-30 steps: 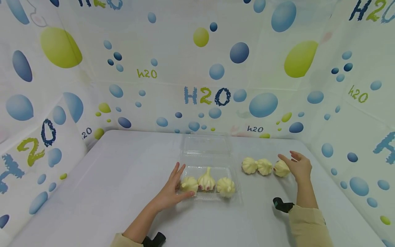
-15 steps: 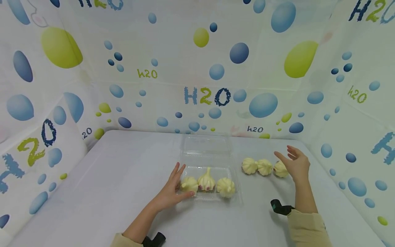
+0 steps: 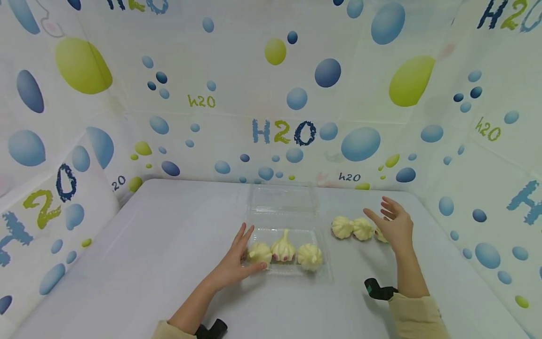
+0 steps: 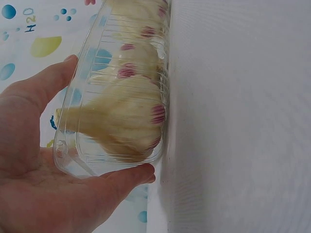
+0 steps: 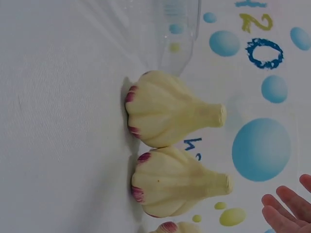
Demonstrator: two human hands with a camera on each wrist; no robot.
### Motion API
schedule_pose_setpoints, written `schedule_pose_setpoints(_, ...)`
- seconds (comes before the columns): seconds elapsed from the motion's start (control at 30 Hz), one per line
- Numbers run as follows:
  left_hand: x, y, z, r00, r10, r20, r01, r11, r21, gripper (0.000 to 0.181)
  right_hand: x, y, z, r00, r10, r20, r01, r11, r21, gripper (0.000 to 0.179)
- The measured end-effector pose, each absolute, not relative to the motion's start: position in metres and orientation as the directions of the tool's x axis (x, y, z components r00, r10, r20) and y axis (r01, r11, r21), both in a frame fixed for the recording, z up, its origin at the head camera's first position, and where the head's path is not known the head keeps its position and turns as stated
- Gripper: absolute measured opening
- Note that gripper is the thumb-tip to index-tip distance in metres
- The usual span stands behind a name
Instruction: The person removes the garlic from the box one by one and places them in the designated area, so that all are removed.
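My left hand holds the left end of a clear plastic clamshell container, thumb at the near side and fingers at the far side. Three garlic bulbs sit inside it; the left wrist view shows their purple-streaked bases through the ribbed wall. Right of the container, three more garlic bulbs stand in a row on the table. Over the rightmost one, partly hiding it, is my right hand, fingers spread and holding nothing. In the right wrist view its fingertips show beside the bulbs' stems.
The container's lid lies folded back toward the rear of the white table. A white sheet printed with blue and green drops hangs behind and at both sides. Black wrist camera mounts jut from both wrists.
My right hand has risen slightly and shifted left, from the right side of the rightmost garlic bulb to over it. My left hand, the container and the bulbs stay where they were.
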State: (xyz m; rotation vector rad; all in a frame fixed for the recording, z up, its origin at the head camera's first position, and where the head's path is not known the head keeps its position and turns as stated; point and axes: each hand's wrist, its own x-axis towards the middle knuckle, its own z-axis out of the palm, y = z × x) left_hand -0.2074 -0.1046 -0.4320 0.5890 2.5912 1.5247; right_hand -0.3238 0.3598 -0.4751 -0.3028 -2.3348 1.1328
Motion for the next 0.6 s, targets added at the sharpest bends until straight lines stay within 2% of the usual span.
schedule_pose_setpoints(0.37, -0.207, -0.105, -0.434, -0.924, 0.363, 0.118, 0.278, 0.427, 0.861, 0.093, -0.321, 0.326, -0.478, -0.854, 0.324, 0.408, -0.112, 0.651, -0.751, 0.078)
schedule_pose_setpoints(0.4, -0.207, -0.105, -0.433, -0.924, 0.364, 0.119, 0.278, 0.425, 0.861, 0.093, -0.31, 0.316, -0.466, -0.871, 0.29, 0.397, -0.145, 0.619, -0.772, 0.077)
schedule_pose_setpoints(0.5, -0.207, -0.105, -0.432, -0.924, 0.363, 0.122, 0.277, 0.415, 0.866, 0.093, -0.296, 0.297, -0.448, -0.891, 0.264, 0.369, -0.146, 0.603, -0.784, 0.077)
schedule_pose_setpoints(0.6, -0.207, -0.105, -0.432, -0.921, 0.368, 0.125, 0.283, 0.413, 0.866, 0.094, -0.269, 0.268, -0.414, -0.911, 0.232, 0.341, -0.16, 0.563, -0.811, 0.074)
